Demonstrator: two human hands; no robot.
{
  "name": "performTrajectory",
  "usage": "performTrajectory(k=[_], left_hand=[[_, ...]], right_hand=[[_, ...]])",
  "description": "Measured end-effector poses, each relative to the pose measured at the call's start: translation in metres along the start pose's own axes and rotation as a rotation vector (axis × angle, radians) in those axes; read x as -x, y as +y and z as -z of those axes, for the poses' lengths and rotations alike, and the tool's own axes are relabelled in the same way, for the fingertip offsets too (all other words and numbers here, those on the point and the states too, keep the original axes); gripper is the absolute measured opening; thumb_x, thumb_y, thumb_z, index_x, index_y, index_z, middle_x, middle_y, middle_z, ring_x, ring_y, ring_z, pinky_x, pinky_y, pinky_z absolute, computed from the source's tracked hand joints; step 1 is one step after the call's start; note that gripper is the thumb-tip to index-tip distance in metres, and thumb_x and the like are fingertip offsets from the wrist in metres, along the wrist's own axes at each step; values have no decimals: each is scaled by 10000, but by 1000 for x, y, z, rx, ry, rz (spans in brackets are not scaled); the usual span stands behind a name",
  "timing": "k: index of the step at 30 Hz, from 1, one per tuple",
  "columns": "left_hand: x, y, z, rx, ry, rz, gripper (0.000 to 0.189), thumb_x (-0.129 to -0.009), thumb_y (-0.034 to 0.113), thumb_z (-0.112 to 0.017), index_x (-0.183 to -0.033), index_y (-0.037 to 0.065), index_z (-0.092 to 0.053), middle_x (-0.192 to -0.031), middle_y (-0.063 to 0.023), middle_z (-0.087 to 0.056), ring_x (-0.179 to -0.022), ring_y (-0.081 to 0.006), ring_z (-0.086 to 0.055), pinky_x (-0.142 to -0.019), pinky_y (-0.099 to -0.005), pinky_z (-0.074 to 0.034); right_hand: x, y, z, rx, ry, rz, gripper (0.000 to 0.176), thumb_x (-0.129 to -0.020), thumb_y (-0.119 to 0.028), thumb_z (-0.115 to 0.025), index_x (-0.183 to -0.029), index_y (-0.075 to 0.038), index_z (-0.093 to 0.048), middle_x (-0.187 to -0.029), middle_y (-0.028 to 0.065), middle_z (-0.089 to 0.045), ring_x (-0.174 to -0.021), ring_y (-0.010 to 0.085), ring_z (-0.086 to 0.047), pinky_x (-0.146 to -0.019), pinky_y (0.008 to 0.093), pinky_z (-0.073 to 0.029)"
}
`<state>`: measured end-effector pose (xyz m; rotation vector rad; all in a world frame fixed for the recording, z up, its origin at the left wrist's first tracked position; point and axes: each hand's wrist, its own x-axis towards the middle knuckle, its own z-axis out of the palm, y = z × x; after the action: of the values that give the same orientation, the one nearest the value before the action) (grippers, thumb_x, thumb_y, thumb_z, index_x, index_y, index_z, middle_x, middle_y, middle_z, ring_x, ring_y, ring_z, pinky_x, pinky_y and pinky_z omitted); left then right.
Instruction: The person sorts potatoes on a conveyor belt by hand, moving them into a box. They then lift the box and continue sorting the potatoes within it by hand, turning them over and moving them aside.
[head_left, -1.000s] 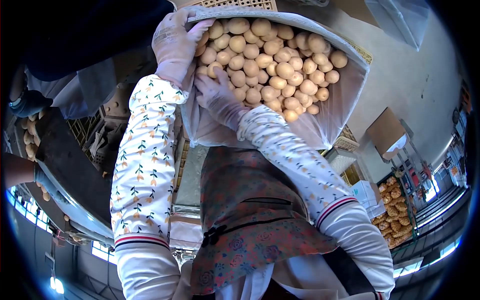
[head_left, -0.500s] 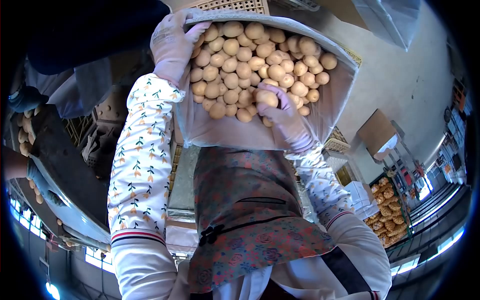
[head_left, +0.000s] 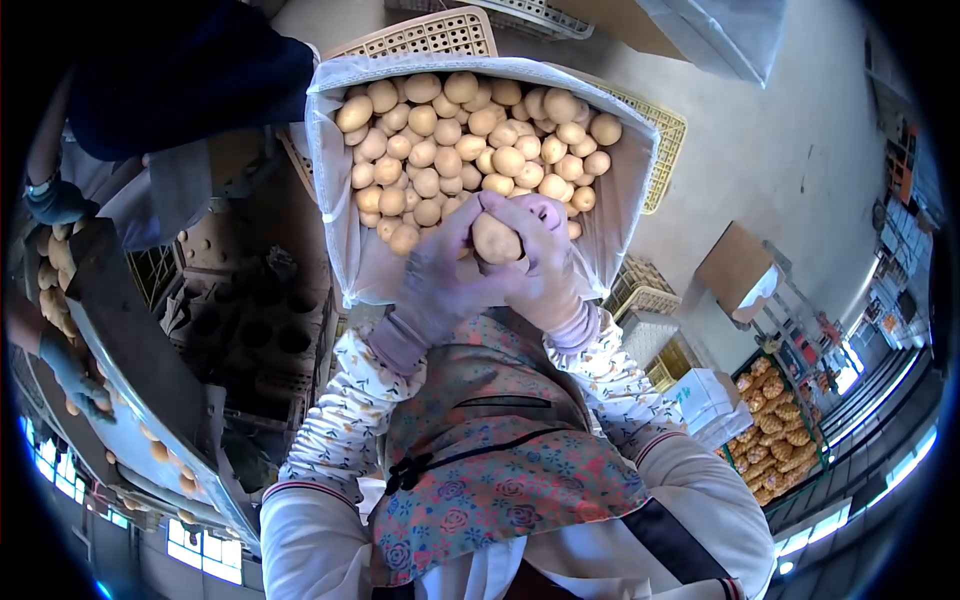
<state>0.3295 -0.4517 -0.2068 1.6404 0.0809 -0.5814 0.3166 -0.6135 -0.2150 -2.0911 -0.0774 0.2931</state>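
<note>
A lined box [head_left: 450, 66] carries a heap of round, tan potatoes [head_left: 425, 155], resting on one another and gathered toward the far side. Pale liner [head_left: 605, 235] shows bare at the right. A yellow lattice crate [head_left: 665, 165] juts past the box's right edge; whether it bears the box cannot be told. At left, loose potatoes lie scattered on a pale desk [head_left: 140, 405].

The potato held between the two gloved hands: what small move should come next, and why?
Probably a slight turn of the potato: the left hand and right hand cup it from either side, well placed to roll it, and only part of its surface shows to the head camera.
</note>
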Motion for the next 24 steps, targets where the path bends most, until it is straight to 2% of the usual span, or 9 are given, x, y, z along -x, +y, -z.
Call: performTrajectory(k=[3,6,10,13,14,15,18,21,24], left_hand=[[14,-8,-18,59,192,-72,597,-735,346,-847,-1180,26,-611,-1033,-131,-683,-921,-247,-682,-783,-370,-541],[22,-5,-12,138,51,189,549,-755,383,-825,-1143,51,-622,-1019,-139,-685,-941,-236,-689,-790,-379,-545],[45,-27,-19,414,-123,348,512,-934,267,-689,-1363,49,-515,-1148,-30,-638,-1100,-138,-582,-960,-317,-498],[56,-31,-23,383,-39,198,432,-988,311,-646,-1317,40,-574,-1203,-22,-630,-1128,-116,-559,-974,-293,-488],[56,-59,-44,813,109,155,357,-1039,301,-572,-1262,27,-627,-1198,-8,-644,-1102,-104,-572,-963,-289,-496],[57,-53,-32,801,71,319,330,-1068,265,-520,-1230,8,-648,-1175,1,-657,-1076,-108,-587,-957,-289,-503],[71,-27,-3,24,26,181,341,-1046,316,-516,-1245,70,-643,-1101,-88,-709,-1000,-170,-658,-901,-336,-522],[84,-51,-17,-180,342,83,311,-1008,332,-485,-1131,108,-663,-1051,-127,-713,-973,-336,-666,-889,-455,-498],[108,-37,-5,-311,473,79,302,-987,321,-494,-1125,109,-658,-1037,-150,-704,-1010,-359,-651,-897,-479,-485]], right_hand=[[2,-11,3,18,11,50,610,-695,-87,-736,-1296,-41,-643,-1076,148,-594,-1020,331,-560,-913,406,-477],[8,-25,7,37,-21,80,574,-719,-83,-715,-1288,-40,-650,-1083,161,-601,-1040,348,-570,-908,418,-494],[18,-22,8,136,-136,230,525,-751,-65,-731,-1270,-35,-657,-1204,180,-630,-1073,343,-591,-924,421,-503],[22,-36,9,55,-204,205,539,-708,-58,-786,-1235,-34,-672,-1111,151,-625,-1027,313,-579,-921,400,-476],[24,-34,7,38,-210,175,546,-693,-83,-809,-1220,-33,-679,-1044,128,-618,-1009,297,-564,-926,393,-456],[22,-39,9,15,-252,201,572,-663,-70,-813,-1219,-39,-679,-1028,124,-609,-1006,295,-562,-919,392,-458],[21,-27,9,40,-352,292,579,-662,-37,-811,-1221,-48,-664,-1039,125,-582,-977,296,-572,-888,378,-483],[13,11,0,124,-425,205,603,-669,-43,-797,-1251,-42,-642,-1091,143,-563,-1015,324,-555,-940,402,-468],[3,76,-10,321,-456,178,631,-699,-58,-775,-1301,11,-599,-1149,172,-592,-1081,327,-561,-999,394,-457]])
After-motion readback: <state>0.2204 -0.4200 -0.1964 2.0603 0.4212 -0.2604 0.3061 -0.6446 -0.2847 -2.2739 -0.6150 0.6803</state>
